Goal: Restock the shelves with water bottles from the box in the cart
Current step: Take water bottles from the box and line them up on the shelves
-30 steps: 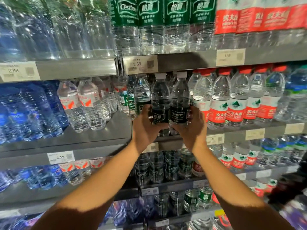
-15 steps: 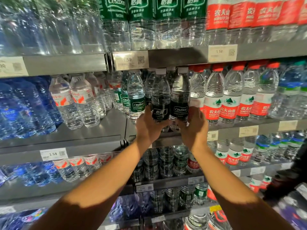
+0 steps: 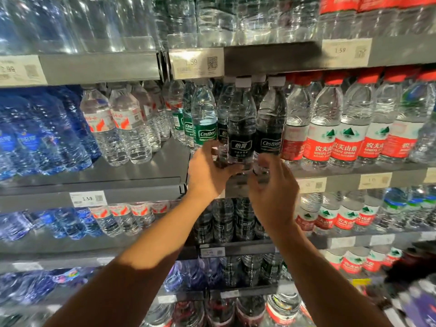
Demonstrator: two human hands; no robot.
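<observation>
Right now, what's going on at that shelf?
A person is stocking water at a store shelf. Both hands are at the bases of two black-label bottles standing at the shelf's front edge: the left hand on the left black-label bottle, the right hand with loose fingers at the right black-label bottle. Green-label bottles stand left, red-label bottles right.

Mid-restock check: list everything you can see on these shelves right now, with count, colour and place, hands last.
Black-label clear plastic water bottles: two at front, more behind, white caps, middle shelf centre.
Green-label clear bottles: several, just left of those.
Red-label, red-capped clear bottles: a long row, middle shelf right.
Red-and-white-label clear bottles: several, middle shelf left.
Blue tinted bottles: many, far left.
Price tags: several, pale, on grey shelf edges.
Left hand: at the left black-label bottle's base.
Right hand: fingers loose near the right one's base.
</observation>
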